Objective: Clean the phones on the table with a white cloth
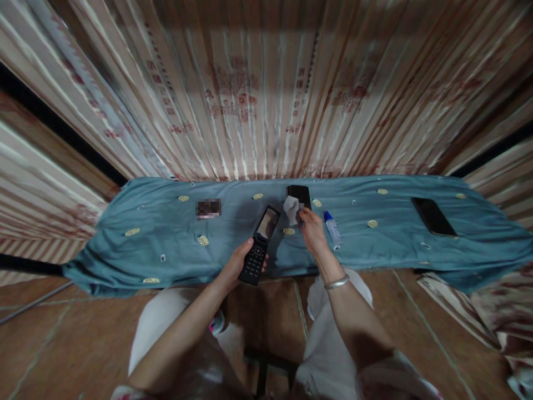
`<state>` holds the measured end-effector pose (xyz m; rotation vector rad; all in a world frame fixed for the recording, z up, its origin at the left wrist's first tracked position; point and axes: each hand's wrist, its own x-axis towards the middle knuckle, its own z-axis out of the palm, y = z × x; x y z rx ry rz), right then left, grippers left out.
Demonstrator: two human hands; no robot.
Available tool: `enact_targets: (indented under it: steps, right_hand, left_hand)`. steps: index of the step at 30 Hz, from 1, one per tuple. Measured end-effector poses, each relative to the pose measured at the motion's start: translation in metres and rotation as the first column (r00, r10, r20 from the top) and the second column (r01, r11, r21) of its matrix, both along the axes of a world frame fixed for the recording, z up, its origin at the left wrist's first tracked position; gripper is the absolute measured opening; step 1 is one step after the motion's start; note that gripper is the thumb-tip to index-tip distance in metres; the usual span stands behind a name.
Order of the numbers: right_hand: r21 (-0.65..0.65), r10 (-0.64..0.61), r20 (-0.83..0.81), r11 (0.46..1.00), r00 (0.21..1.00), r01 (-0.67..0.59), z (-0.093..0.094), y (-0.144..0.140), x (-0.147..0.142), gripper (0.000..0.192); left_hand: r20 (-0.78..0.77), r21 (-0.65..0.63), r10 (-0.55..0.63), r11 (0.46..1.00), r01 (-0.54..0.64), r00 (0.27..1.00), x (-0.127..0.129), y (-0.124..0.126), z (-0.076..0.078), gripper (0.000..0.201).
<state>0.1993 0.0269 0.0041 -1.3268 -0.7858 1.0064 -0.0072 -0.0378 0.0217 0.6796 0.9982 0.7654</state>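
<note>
Closest to the camera are the person's own knees in pale trousers, with a dark stool leg showing between them over the reddish-brown tiled floor [50, 344]. From there both bare forearms reach forward to a low bench covered by a blue-green cloth [175, 250] dotted with small yellow motifs. The left hand [241, 261] has its fingers wrapped around the lower, keypad half of an open black flip phone [260, 244], holding it tilted up above the near edge of the cloth, the screen half pointing away toward the wall. The right hand [312, 230], with a silver bangle [336, 282] on its wrist, pinches a crumpled pale wiping cloth [291, 210] between fingertips and thumb, just right of the phone's screen and apart from it. Directly behind the cloth wad lies a dark phone [300, 194] flat on the bench; whether the wad touches it I cannot tell. Just beside the right hand, on its right, a small clear spray bottle [333, 229] with a blue cap lies on its side. Well apart to the right, another dark phone [433, 216] rests flat. Behind the bench stands a wall of striped, printed panels [266, 94].
</note>
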Motion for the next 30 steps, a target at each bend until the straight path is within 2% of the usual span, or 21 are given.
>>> enact_targets:
  steps: [3, 6, 9, 11, 13, 17, 20, 24, 27, 30]
  right_hand:
    - [0.114, -0.020, 0.167, 0.993, 0.986, 0.001, 0.001, -0.004, -0.003, 0.047]
    - [0.244, 0.027, 0.433, 0.959, 0.901, -0.146, 0.008, -0.017, -0.014, 0.044]
    - [0.248, 0.124, 0.562, 0.918, 0.818, -0.309, 0.015, -0.031, -0.026, 0.043]
    - [0.237, 0.160, 0.571, 0.907, 0.805, -0.348, 0.016, -0.035, -0.031, 0.042]
    - [0.230, 0.167, 0.510, 0.919, 0.844, -0.321, 0.012, -0.032, -0.032, 0.040]
    - [0.204, 0.149, 0.221, 0.959, 0.964, -0.195, -0.006, -0.011, -0.027, 0.037]
    - [0.197, 0.107, 0.078, 0.973, 0.991, -0.121, -0.016, 0.004, -0.022, 0.039]
    - [0.217, 0.068, 0.203, 0.970, 0.977, -0.113, -0.017, 0.007, -0.021, 0.033]
    - [0.212, 0.173, 0.327, 0.945, 0.929, -0.251, -0.012, -0.001, -0.028, 0.033]
    - [0.190, 0.255, 0.504, 0.899, 0.825, -0.394, -0.007, -0.010, -0.037, 0.031]
  left_hand:
    - [0.037, -0.092, 0.013, 0.996, -0.009, 0.999, -0.001, -0.002, 0.002, 0.043]
    - [0.080, -0.154, 0.032, 0.988, -0.020, 0.996, 0.000, -0.004, 0.004, 0.045]
    - [0.118, -0.196, 0.058, 0.980, -0.034, 0.991, 0.000, -0.004, 0.007, 0.047]
    - [0.123, -0.218, 0.080, 0.975, -0.052, 0.989, 0.000, -0.004, 0.010, 0.048]
    - [0.121, -0.229, 0.105, 0.970, -0.075, 0.987, 0.001, -0.003, 0.013, 0.047]
    - [0.153, -0.274, 0.098, 0.960, -0.053, 0.983, 0.002, -0.005, 0.016, 0.046]
    - [0.186, -0.304, 0.075, 0.953, -0.016, 0.980, 0.003, -0.007, 0.015, 0.047]
    - [0.222, -0.311, 0.070, 0.950, 0.002, 0.973, 0.004, -0.007, 0.011, 0.049]
    - [0.251, -0.322, 0.083, 0.947, 0.002, 0.965, 0.002, -0.005, 0.005, 0.050]
    - [0.273, -0.324, 0.074, 0.946, 0.020, 0.959, 0.001, -0.003, -0.001, 0.049]
